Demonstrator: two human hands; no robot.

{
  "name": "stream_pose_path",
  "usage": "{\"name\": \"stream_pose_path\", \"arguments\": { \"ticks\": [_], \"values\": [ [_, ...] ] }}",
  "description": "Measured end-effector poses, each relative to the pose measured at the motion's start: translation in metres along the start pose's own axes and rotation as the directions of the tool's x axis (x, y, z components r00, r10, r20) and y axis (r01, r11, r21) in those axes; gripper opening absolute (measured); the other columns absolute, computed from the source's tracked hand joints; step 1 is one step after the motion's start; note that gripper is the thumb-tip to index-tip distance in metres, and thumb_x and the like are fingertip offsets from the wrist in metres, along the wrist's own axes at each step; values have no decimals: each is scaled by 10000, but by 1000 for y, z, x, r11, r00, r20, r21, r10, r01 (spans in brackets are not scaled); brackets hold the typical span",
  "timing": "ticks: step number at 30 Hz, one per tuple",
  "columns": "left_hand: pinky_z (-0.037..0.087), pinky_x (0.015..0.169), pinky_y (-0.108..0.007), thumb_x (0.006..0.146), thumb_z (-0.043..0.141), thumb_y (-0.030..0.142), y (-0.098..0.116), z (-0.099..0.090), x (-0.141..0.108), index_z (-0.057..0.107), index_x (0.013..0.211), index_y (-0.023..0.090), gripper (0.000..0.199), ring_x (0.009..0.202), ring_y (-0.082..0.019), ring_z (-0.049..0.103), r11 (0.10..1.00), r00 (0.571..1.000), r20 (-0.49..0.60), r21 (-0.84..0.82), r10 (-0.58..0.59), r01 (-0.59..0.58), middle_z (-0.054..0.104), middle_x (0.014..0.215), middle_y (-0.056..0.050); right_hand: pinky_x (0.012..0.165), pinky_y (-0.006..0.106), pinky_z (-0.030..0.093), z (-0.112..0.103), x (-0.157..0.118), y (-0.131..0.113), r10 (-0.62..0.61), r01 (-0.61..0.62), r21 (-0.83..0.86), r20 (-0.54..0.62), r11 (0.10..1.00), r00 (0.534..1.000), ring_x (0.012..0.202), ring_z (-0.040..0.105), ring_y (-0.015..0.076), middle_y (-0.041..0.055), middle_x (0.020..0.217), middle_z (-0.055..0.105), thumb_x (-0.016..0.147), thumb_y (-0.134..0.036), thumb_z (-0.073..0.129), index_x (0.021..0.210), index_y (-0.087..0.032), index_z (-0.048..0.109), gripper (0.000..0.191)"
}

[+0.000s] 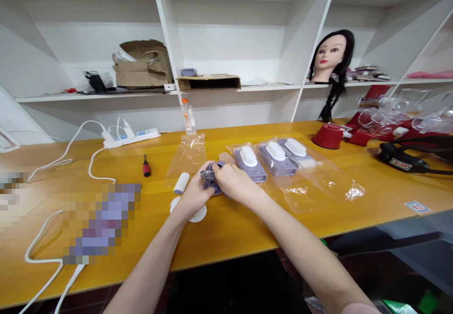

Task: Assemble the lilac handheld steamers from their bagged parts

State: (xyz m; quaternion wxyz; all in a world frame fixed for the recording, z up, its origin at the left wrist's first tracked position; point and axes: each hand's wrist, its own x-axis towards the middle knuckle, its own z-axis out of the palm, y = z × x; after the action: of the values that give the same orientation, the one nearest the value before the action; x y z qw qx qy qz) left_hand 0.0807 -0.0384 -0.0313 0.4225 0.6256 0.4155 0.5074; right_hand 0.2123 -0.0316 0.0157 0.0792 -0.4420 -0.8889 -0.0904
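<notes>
My left hand (pixel 196 192) is closed around a purple plastic housing (pixel 215 187) held just above the table. From above, my right hand (pixel 235 181) is closed over the same housing, its fingertips at the end of a shiny, spring-like ribbed cylinder (pixel 207 174). The fingers partly hide both parts. A small white cylinder (pixel 181 183) lies left of my left hand. Under my left wrist, a white round disc (pixel 198 215) rests on the wood. To the right stand purple devices with white tops, one (pixel 249 160) nearest my right hand, others (pixel 278 156) behind it.
Clear plastic bags (pixel 189 151) lie about the wooden table (pixel 247 231). A screwdriver (pixel 146 167), a power strip (pixel 136 137) with white cables and a bottle (pixel 188 118) are on the left and back. A red base (pixel 327 136) and black strapped gear (pixel 403 158) sit right.
</notes>
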Motion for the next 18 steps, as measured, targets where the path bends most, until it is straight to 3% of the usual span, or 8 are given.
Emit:
{"name": "stream_pose_path", "arguments": {
  "ticks": [7,15,18],
  "values": [
    [383,935,-313,571,486,33,-5,-3,0,447,1268,195,716,1154,-212,463,1000,1000,10,-18,19,-19,519,1253,-72,725,333,500,0,-1,1,17,-16,42,-4,999,1000,916,638,249,152,889,634,858,-63,379,1197,-98,452,349],
    [458,719,-246,566,522,34,2,-2,-3,406,1294,210,759,886,-159,556,989,996,17,-121,-83,85,539,1209,-66,683,341,499,0,-3,6,-33,35,79,-34,996,999,849,648,256,154,871,637,869,-109,370,1134,-87,483,288],
    [455,752,-247,560,526,33,5,-3,-4,416,1278,215,748,949,-175,546,988,996,17,-123,-93,95,527,1222,-59,660,329,502,2,-4,7,-32,34,44,-53,998,998,825,652,249,147,861,637,878,-117,365,1124,-96,484,273]
  ]
}}
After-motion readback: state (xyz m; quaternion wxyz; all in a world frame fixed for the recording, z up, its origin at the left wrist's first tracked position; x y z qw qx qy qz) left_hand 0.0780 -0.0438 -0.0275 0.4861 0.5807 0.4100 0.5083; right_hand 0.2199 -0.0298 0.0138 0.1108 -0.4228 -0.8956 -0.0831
